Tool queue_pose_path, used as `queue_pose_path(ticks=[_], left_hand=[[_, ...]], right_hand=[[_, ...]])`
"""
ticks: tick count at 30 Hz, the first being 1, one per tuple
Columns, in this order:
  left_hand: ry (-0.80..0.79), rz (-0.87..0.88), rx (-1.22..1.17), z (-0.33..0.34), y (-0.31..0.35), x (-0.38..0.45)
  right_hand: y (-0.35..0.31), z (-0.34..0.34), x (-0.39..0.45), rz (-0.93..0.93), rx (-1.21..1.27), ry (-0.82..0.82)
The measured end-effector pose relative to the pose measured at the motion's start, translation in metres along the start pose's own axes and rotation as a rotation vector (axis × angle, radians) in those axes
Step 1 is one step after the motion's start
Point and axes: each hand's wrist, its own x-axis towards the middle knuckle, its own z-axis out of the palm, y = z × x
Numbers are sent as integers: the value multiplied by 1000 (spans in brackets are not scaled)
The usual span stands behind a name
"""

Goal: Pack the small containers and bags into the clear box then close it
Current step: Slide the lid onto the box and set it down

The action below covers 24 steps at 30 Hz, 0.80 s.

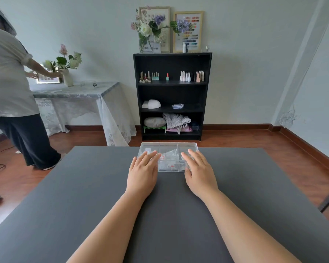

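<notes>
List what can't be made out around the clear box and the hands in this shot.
- Clear box, head view: whether its lid is fully shut; transparent plastic hides the seam.
- Bags inside: contents too small and blurred.
- Box's near corners: covered by the left hand and right hand.
- Palms: facing down, contact unseen.

The counter (65, 196) is plain dark grey. At its far edge the box (168, 146) is clear, with small red flecks inside. Behind stand a black bookshelf (207, 95), a reddish-brown wood floor (254, 141), a white lace-patterned tablecloth (110, 114) and pale walls (254, 63).
</notes>
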Motion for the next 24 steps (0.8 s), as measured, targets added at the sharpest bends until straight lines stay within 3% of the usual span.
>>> queue_pose_path(ticks=[24], left_hand=[[-50,-11,60,18,-18,32]], right_hand=[[12,15,35,-1,-30,-44]])
